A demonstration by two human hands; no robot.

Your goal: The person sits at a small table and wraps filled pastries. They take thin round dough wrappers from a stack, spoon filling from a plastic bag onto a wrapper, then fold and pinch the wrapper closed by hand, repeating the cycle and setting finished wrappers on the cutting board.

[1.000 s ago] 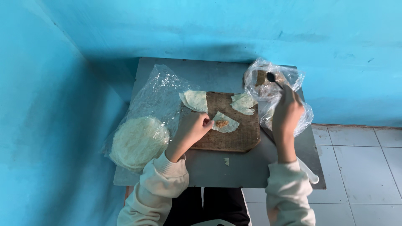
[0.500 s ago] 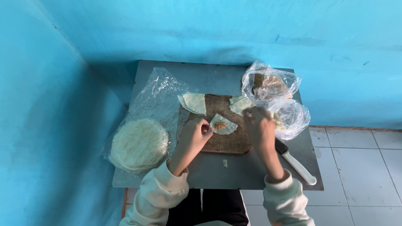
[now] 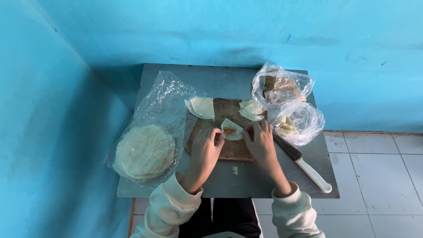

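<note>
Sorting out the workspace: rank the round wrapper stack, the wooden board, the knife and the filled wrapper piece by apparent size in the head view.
1. Wooden board, slightly ahead of
2. Round wrapper stack; nearly alike.
3. Knife.
4. Filled wrapper piece.

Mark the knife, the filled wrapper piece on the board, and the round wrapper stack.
knife (image 3: 313,175): head view, on the white handle.
filled wrapper piece (image 3: 231,130): head view, on the brown filling at its middle.
round wrapper stack (image 3: 144,152): head view, on its top sheet, centre.
</note>
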